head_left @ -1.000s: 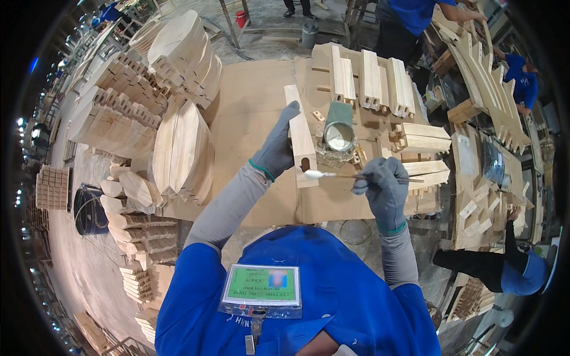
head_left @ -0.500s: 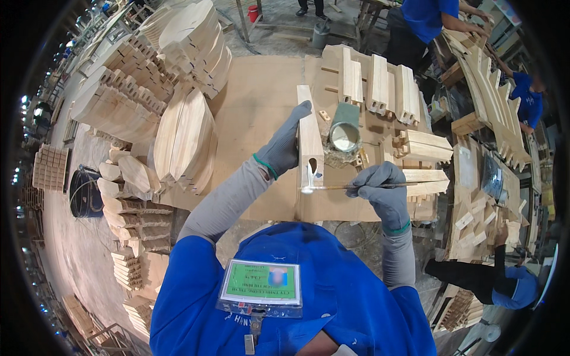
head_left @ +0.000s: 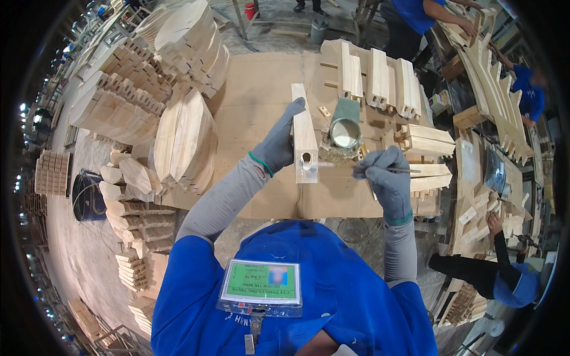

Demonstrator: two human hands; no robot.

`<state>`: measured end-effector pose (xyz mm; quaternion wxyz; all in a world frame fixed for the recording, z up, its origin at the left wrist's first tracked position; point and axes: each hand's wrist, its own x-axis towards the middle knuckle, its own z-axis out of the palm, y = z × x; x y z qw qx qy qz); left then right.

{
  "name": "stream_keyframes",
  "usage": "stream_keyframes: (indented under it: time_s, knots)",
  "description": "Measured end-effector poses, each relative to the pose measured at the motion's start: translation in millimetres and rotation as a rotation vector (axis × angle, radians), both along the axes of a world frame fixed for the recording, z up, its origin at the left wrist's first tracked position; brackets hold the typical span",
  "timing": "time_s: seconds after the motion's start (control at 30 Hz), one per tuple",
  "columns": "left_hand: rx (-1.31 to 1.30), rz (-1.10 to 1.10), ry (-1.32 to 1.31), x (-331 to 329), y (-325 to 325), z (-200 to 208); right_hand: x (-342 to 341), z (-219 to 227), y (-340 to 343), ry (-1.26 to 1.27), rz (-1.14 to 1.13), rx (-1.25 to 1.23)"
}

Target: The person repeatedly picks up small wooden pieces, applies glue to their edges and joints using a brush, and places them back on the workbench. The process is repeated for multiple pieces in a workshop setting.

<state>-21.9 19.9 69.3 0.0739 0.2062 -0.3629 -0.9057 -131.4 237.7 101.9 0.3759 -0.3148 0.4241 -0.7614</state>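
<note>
My left hand (head_left: 279, 139), in a grey glove, is closed round the side of a pale wooden piece (head_left: 304, 127) held over the cardboard-covered table. A dark slot shows in the near end of that piece, with some white stuff about it. In my gloved right hand (head_left: 385, 172) a thin brush (head_left: 407, 171) is pinched; its tip, blurred by motion, points left at the slotted end. Just beyond the right hand stands a pot (head_left: 345, 132) of white liquid, with a green flap or board (head_left: 346, 108) behind it. A small wooden block (head_left: 324, 111) lies beside the pot.
Wooden pieces (head_left: 377, 77) lie in rows at the far right, with more (head_left: 428, 142) nearer. Tall stacks of curved wooden parts (head_left: 187, 133) stand on the left. A black bucket (head_left: 88, 196) is on the floor. Co-workers (head_left: 510, 279) are at the right.
The brush tip has moved up from the lower edge of the wooden piece's end to beside its slot. My right hand has risen slightly, and the piece has shifted a little left and up.
</note>
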Motion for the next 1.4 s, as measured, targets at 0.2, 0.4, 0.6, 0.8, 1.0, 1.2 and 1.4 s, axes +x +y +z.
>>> stream_keyframes:
  time_s: [0.2,0.4,0.6,0.8,1.0,1.2,1.4]
  knots:
    - [0.029,0.018,0.018,4,-2,2,7,-3,1,0.030,0.052,0.021]
    - [0.093,0.070,0.065,2,-9,-12,17,50,-10,0.000,-0.207,0.060]
    - [0.207,0.118,0.021,-5,-20,-43,29,75,-42,0.900,-0.032,0.260]
    - [0.179,0.255,-0.067,-6,-14,-48,31,73,-50,1.312,-0.127,0.263]
    - [0.182,0.327,-0.038,-6,-22,-64,32,60,-57,1.139,-0.187,0.197]
    - [0.179,0.375,-0.070,-10,-28,-70,40,70,-48,1.280,-0.169,0.335]
    - [0.162,0.458,-0.088,-11,-23,-68,32,72,-51,1.146,-0.248,0.319]
